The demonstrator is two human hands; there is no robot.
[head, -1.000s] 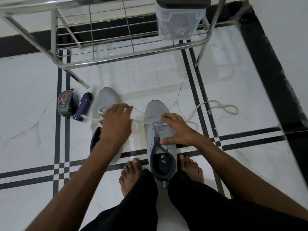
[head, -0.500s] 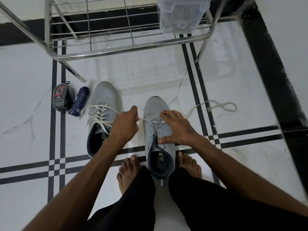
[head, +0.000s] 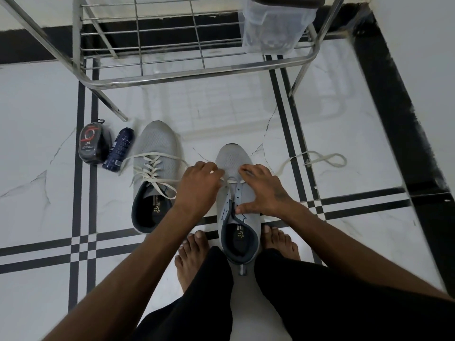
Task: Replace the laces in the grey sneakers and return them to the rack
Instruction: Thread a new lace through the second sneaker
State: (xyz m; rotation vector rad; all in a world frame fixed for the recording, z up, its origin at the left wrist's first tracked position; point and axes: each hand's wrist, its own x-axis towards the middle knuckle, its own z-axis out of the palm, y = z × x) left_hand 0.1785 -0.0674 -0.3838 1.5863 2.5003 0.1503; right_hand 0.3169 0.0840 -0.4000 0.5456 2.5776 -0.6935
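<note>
The grey mesh sneaker being laced [head: 236, 212] stands on the white marble floor [head: 37, 134] between the person's bare feet, toe pointing far, with only one bar of flat off-white lace [head: 235, 180] across its farthest eyelets. From there the lace runs out to the right and ends in a loose loop on the floor [head: 327, 158]. The second grey sneaker [head: 155, 173] lies just left of it, already laced, its ends untied and trailing.

The left hand [head: 199, 188] is curled at the left eyelet row and seems to pinch the lace end, though the knuckles cover the pinch itself. The right hand [head: 261, 190] lies spread over the sneaker's right side, fingertips near the lace bar and thumb pressed by the tongue, holding the sneaker down rather than gripping anything.

As a judgement: the sneaker looks light with a soft, yielding mesh upper, so it will slide on the glossy floor unless pinned as it is now. The lace is limp and flat, will twist easily, and is best taken close to its stiff tip for threading. To carry it, the firm dark heel collar is the safest hold.

The metal wire shoe rack [head: 197, 72] is cut off at the top edge, as is the clear plastic box [head: 273, 28] on it. The lace tip and the left eyelets are hidden, and the labels on the dark blue spray can [head: 118, 150] and the black polish container [head: 92, 143] at far left are unreadable.
</note>
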